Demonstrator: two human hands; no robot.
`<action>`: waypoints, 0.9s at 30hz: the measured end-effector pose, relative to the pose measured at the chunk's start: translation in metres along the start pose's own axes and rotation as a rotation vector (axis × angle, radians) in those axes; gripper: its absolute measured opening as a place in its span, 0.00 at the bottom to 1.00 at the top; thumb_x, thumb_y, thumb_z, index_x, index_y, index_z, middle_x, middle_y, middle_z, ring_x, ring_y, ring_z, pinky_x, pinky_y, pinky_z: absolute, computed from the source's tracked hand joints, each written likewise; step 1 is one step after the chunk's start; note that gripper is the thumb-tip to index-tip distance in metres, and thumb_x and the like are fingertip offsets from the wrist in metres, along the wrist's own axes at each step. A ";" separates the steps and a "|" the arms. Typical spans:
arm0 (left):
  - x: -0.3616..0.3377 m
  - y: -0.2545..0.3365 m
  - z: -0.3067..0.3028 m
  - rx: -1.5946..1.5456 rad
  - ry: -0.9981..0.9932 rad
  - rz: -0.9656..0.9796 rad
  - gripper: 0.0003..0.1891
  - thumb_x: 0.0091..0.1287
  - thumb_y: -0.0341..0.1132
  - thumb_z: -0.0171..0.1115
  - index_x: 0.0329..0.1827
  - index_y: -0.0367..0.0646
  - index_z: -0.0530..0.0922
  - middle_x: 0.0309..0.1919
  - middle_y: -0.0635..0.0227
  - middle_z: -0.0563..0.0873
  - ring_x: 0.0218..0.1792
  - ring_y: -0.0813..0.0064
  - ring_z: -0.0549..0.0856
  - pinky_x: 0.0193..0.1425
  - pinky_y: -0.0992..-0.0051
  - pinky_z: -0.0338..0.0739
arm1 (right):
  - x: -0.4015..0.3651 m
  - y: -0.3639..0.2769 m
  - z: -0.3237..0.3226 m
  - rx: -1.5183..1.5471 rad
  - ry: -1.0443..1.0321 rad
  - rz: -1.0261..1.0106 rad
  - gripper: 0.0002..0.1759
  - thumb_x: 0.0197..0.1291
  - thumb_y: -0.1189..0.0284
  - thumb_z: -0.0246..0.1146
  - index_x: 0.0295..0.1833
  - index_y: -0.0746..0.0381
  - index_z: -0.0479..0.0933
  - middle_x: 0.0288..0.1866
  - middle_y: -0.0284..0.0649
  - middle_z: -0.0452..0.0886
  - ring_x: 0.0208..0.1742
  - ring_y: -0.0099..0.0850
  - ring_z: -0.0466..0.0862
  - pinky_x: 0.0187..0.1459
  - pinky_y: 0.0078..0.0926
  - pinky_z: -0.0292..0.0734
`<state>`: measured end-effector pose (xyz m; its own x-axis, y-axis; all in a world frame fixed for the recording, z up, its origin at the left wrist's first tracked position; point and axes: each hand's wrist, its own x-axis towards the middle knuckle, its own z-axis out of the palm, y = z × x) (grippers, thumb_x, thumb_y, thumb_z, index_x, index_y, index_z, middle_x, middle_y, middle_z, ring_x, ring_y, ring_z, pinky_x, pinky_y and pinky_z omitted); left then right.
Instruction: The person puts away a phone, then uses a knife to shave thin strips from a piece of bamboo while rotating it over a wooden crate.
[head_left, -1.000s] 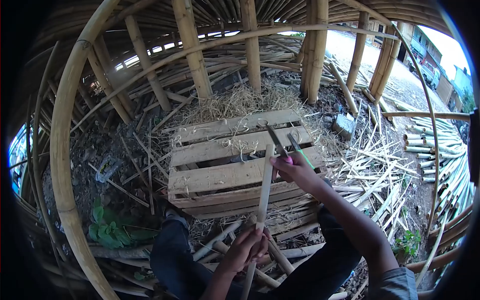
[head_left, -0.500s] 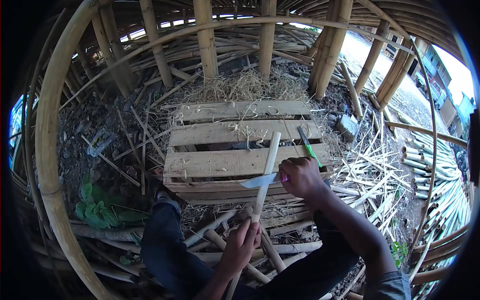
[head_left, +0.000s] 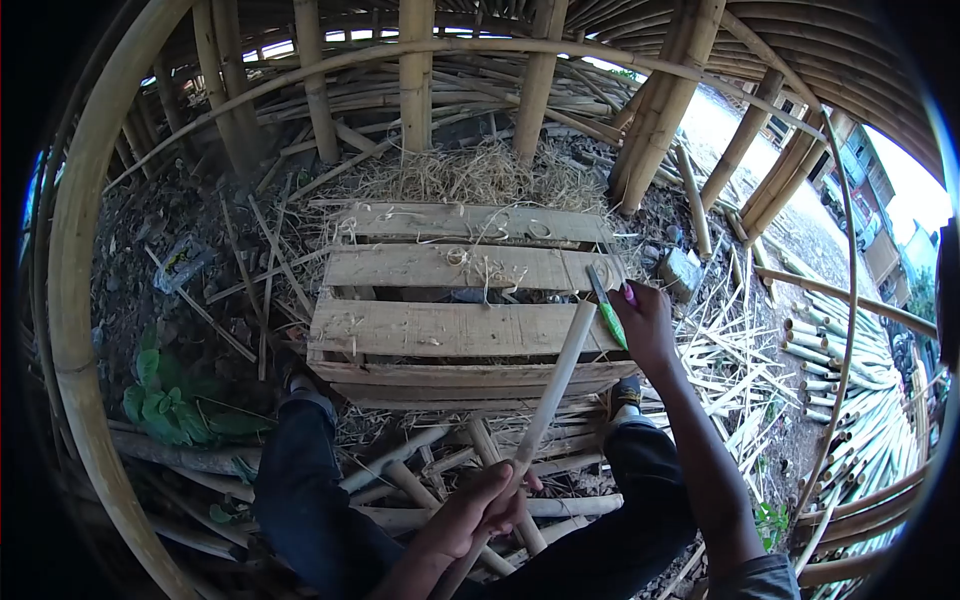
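Observation:
My left hand grips the lower part of a pale bamboo stick. The stick slants up to the right over a wooden pallet. My right hand is closed at the pallet's right edge, and the pink end of a knife handle pokes out of its top. The blade of that knife is hidden. A green-handled knife lies on the pallet boards, right beside my right hand. My knees in dark trousers flank the pallet.
Straw and shavings lie behind the pallet. Upright bamboo posts and a thick curved bamboo pole ring the spot. Split bamboo strips and stacked poles cover the ground on the right; a leafy plant grows on the left.
My right hand with the pink-handled knife has left the stick and moved up and right to the pallet's edge by the green-handled knife. The stick now leans further right.

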<state>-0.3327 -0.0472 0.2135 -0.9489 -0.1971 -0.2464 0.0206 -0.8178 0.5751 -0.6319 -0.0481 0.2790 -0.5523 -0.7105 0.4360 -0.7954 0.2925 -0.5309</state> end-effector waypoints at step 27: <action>-0.012 0.007 0.011 0.014 0.122 0.156 0.15 0.70 0.48 0.52 0.35 0.46 0.68 0.10 0.78 0.59 0.08 0.89 0.54 0.11 0.84 0.48 | -0.016 -0.024 0.023 0.122 -0.318 0.001 0.17 0.55 0.71 0.58 0.21 0.73 0.68 0.12 0.50 0.64 0.13 0.36 0.63 0.22 0.35 0.62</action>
<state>-0.3246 -0.0446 0.2285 -0.8893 -0.3855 -0.2461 0.1588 -0.7648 0.6243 -0.5975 -0.0584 0.2679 -0.4323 -0.8800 0.1968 -0.7483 0.2284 -0.6228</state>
